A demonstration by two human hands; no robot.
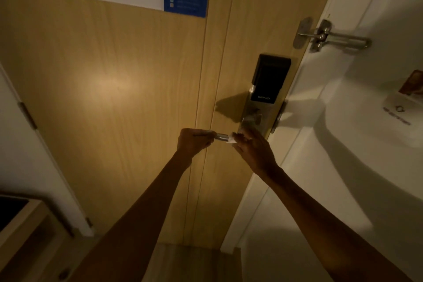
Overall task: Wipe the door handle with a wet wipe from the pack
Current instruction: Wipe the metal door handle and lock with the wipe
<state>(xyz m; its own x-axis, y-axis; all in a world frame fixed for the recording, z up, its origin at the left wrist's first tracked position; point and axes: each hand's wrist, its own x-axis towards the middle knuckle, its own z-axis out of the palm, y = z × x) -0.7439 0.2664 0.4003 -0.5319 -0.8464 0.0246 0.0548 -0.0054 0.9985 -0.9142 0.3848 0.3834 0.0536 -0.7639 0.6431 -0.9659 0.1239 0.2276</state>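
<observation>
- The door handle point(221, 137), a metal lever below the black smart lock point(270, 80), stood level on the wooden door point(114, 89); only a short middle stretch of it showed between the two hands.
- The left hand point(194, 141) was closed round the free end of the lever.
- The right hand point(254, 149) was curled near the lever's pivot, pinching a white wet wipe point(231, 139) against the metal; only a small corner of the wipe showed.
- The pack of wipes was not in sight.
- Light was dim and the grip on the wipe could not be judged in detail.
- Risk, in my judgement: the left hand's weight could press the lever down and unlatch the door, though the security latch point(332, 36) looked engaged.
- Risk: the part under the left hand would go unwiped unless that hand shifted.
- Risk: a damp, bunched wipe could slip from the fingers, or moisture could reach the lock body.
</observation>
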